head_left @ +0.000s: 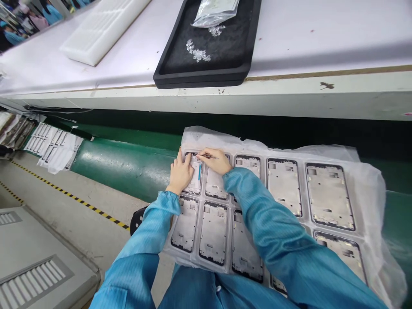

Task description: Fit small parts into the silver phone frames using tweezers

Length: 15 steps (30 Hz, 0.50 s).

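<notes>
A clear plastic tray (199, 201) lies across my lap with several flat metal phone frames in its pockets. Over the top-left phone frame (195, 182), my left hand (180, 172) rests with fingers apart, pressing at its upper and left edges. A blue strip (199, 171) shows on that frame. My right hand (216, 161) pinches slim dark tweezers (207, 156), whose tip points at the top of the same frame, close to my left thumb. Whatever is at the tip is too small to make out.
Ahead is a white workbench (309, 81). On it stand a black tray (202, 77) with small clear pieces (198, 52) and a plastic bag (215, 13), and a white foam block (103, 32). More filled trays (54, 143) lie at left, near a grey cabinet (38, 253).
</notes>
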Each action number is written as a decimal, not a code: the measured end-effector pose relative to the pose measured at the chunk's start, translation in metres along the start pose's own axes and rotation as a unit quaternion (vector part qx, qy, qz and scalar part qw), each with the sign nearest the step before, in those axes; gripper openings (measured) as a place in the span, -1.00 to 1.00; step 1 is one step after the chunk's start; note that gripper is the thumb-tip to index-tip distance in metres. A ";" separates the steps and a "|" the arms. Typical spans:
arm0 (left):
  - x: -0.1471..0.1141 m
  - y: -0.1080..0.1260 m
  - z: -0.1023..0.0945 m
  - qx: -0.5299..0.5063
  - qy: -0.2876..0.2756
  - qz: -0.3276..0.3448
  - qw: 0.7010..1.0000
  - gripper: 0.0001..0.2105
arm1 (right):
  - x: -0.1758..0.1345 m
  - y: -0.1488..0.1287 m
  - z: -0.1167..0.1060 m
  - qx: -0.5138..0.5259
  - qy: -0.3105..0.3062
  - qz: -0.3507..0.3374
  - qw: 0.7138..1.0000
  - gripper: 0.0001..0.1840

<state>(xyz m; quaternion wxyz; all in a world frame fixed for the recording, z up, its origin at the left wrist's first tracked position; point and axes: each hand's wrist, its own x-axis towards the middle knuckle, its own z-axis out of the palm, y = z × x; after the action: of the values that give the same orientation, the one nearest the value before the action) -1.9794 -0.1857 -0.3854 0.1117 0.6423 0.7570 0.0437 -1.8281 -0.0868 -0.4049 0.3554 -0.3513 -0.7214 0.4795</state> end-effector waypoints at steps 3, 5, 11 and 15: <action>0.002 0.003 0.000 0.023 -0.005 0.001 1.000 -0.46 | 0.001 0.002 -0.001 0.021 0.019 0.017 0.999 -0.66; 0.004 0.006 0.000 0.054 -0.006 0.002 0.999 -0.44 | 0.003 0.004 -0.002 0.057 0.044 0.048 0.996 -0.62; 0.007 0.013 0.000 0.116 -0.012 -0.004 0.993 -0.43 | 0.009 0.008 -0.003 0.124 0.058 0.086 0.987 -0.53; 0.007 0.011 -0.001 0.131 -0.010 -0.001 0.991 -0.43 | 0.009 0.003 -0.002 0.101 0.049 0.046 0.993 -0.55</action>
<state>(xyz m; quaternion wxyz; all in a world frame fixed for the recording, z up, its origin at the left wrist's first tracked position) -1.9701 -0.1771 -0.3825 0.0342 0.6508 0.7559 -0.0628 -1.8301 -0.0770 -0.4055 0.4015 -0.3694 -0.6342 0.5478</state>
